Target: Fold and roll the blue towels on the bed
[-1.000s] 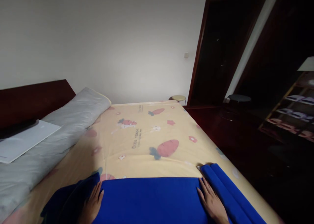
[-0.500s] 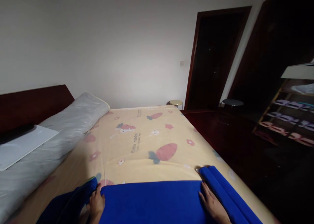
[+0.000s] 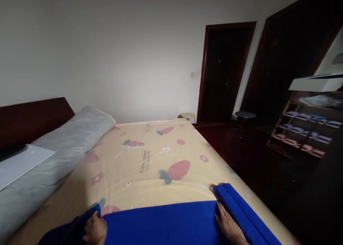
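Writing on the bedsheet (image 3: 160, 155) runs sideways in small dark letters beside the carrot print; too small to read. Sheet is pale yellow, smooth, printed with red carrots and small flowers. Blue cloth (image 3: 163, 221), matte and thick, lies flat across the near end of the bed, with its right part folded into two long rounded ridges. Left hand (image 3: 95, 230) is curled, pinching the cloth's left corner fold. Right hand (image 3: 227, 225) lies flat, fingers spread, on the cloth against the ridges. Grey bolster (image 3: 66, 145), wrapped in glossy plastic, lies along the dark wooden headboard (image 3: 32, 118).
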The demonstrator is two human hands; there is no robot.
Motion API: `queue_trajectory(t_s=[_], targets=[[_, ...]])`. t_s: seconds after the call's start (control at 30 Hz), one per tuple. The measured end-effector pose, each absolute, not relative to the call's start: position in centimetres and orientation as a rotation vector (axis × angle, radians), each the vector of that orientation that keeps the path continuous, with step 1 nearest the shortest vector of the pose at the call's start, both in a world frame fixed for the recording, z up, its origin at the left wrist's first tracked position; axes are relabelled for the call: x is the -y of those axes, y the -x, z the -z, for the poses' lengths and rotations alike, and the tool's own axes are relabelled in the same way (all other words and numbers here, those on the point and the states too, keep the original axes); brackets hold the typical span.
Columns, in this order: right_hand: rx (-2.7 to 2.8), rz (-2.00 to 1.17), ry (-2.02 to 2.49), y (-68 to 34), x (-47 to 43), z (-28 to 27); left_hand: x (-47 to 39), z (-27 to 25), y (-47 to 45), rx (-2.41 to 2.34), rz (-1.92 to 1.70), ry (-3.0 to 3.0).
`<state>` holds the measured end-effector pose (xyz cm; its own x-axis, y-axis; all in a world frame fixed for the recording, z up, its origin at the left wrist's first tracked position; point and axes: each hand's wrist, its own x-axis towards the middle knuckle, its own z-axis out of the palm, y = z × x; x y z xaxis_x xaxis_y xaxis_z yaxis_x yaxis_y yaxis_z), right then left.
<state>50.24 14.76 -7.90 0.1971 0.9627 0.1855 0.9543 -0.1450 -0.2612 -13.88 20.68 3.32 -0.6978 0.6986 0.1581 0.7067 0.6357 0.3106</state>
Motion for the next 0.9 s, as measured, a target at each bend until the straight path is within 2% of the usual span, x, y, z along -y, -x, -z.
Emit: queue_trajectory(t_s=[0.13,0.2,0.3,0.4,0.47,0.57,0.7,0.8,0.9], targets=[[1.681,0.148,2.258,-44.0,-15.1,5.8,-19.5,-3.3,9.0,2.59,0.753,1.364],[1.833,0.044,2.033,-37.9,-15.1,4.3,-18.9,-2.8,4.7,2.339,0.784,1.711],[2.145,-0.241,1.623,-28.5,-14.8,2.1,-17.8,-1.8,-1.6,2.175,0.518,2.208],[2.317,-0.466,1.481,-24.5,-14.8,0.6,-17.0,-0.9,-3.6,2.198,0.192,2.41],[2.284,-0.464,1.581,-26.0,-14.8,0.4,-16.7,-0.6,-1.5,2.264,0.062,2.323],[2.038,-0.265,1.963,-32.9,-14.7,1.3,-16.4,0.0,4.7,2.477,-0.028,1.963],[1.727,-0.001,2.301,-43.6,-14.0,3.8,-16.1,0.4,12.0,2.619,0.077,1.747],[1.694,-0.005,2.247,-47.0,-13.5,4.9,-16.0,0.2,12.1,2.536,0.199,1.749],[1.682,0.088,2.16,-43.7,-13.4,5.0,-15.9,0.1,6.4,2.406,0.264,1.825]])
